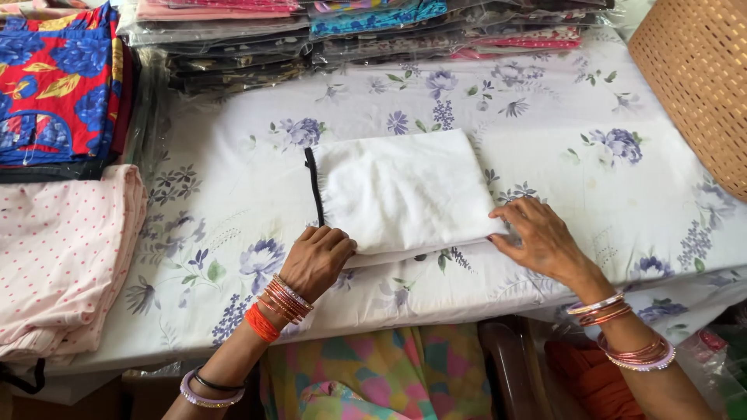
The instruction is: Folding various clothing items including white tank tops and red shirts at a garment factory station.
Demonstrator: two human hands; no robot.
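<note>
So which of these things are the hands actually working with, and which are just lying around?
In hand:
- folded white cloth with a black edge, left hand on its near left corner, right hand on its near right corner
- flowered sheet under it

Lying about:
- pink dotted cloth
- red and blue printed cloth
- wrapped cloth stacks
- woven basket

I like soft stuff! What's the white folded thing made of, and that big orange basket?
The white folded piece looks like thin matte woven cloth, maybe cotton: it creases softly under the left hand and right hand. The basket looks like rigid plastic, judging by its even lattice of holes.
</note>
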